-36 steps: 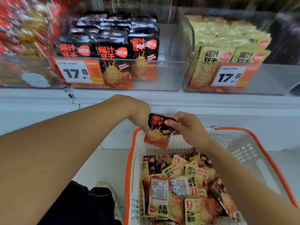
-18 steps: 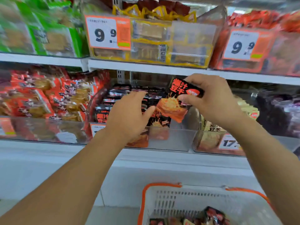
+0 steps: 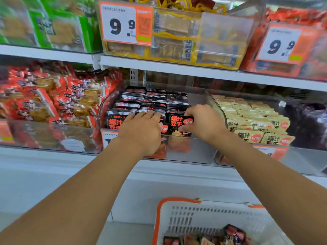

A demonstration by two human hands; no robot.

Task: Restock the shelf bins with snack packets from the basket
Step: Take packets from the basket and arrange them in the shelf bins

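While your right hand (image 3: 203, 123) pinches a black and orange foil snack packet (image 3: 180, 125) by its right edge, thumb below and fingers curled over the top, you are setting it upright into the front row of the clear plastic shelf bin (image 3: 198, 149) in the middle of the lower shelf. Your left hand (image 3: 141, 131) lies over the neighbouring black packets in that row, fingers fairly straight and pressing their tops back; it grips nothing.

That bin looks well stocked, with rows of matching black packets (image 3: 152, 101) running to the back, so this one seems close to done. To its right, a second clear bin holds pale yellow packets (image 3: 256, 119), also fairly full. Below you, the white plastic basket with an orange rim (image 3: 178, 202) shows several mixed packets (image 3: 233, 233) at the frame's bottom edge, so more restocking is likely left; how many remain is cut off.

Shelving here is white metal. Left of your bin sits a heap of red packets (image 3: 44, 101). On the upper shelf stand green bags (image 3: 58, 30), a bin of yellow-trimmed clear packs (image 3: 194, 39) and orange price tags reading 9.9 (image 3: 123, 25).
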